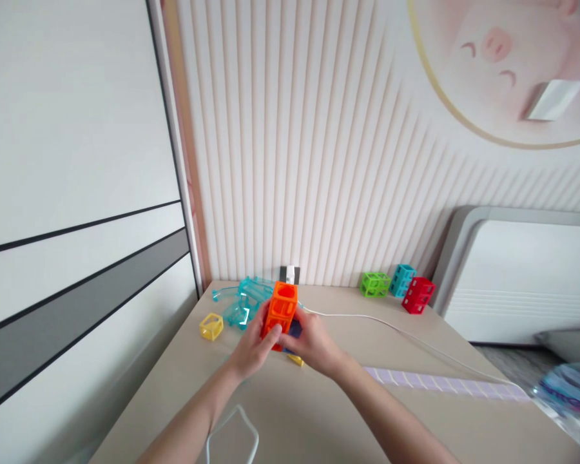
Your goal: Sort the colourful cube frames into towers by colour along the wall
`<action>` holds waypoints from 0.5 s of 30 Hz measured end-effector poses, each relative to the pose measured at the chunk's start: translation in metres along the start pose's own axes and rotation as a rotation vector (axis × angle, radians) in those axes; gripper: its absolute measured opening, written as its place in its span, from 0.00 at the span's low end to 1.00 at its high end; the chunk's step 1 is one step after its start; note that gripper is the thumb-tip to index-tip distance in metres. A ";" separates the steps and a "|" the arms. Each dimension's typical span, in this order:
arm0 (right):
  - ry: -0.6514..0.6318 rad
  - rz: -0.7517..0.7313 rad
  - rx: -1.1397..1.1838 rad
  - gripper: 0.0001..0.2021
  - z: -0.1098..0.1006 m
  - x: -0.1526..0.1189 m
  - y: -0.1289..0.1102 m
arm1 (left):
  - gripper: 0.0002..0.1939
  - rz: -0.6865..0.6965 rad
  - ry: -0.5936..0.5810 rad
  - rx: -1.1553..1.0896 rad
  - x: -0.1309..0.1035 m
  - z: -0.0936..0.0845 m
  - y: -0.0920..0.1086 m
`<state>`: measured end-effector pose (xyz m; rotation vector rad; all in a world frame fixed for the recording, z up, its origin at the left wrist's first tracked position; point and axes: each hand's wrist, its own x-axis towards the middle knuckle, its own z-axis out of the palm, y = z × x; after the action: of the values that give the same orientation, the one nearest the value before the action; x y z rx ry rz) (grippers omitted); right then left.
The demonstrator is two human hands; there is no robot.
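Note:
An orange open-frame toy block [282, 308], standing tall with a round hole in its top, is held up over the desk between my two hands. My left hand [255, 343] wraps its left side, thumb across the front. From the right, my right hand [313, 341] closes in with its thumb against the lower part of the block. A dark blue piece [294, 330] shows partly behind the right fingers; whether it is held or lies behind them I cannot tell. Below the hands, a small yellow piece [296, 360] rests on the desk, partly covered.
On the desk [348, 419], clear teal plastic parts [244, 303] and a yellow frame block [211, 327] lie left. Green [375, 284], blue [402, 280] and red [418, 295] blocks stand at the back right. A white cable [391, 323] and a purple strip [444, 383] cross the right side.

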<state>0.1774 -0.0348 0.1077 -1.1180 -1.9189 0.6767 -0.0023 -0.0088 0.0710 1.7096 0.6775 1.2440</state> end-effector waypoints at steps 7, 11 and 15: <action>0.008 0.017 -0.176 0.39 0.034 0.030 0.020 | 0.27 -0.152 0.385 -0.182 0.010 -0.029 -0.031; -0.038 0.030 -0.371 0.34 0.040 0.028 0.035 | 0.29 -0.182 0.569 -0.206 0.018 -0.046 -0.049; -0.163 -0.034 -0.562 0.27 0.046 0.024 0.042 | 0.31 -0.213 0.594 -0.179 0.019 -0.052 -0.051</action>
<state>0.1512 0.0038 0.0597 -1.3922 -2.3421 0.2088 -0.0403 0.0476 0.0395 1.0828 1.0274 1.6139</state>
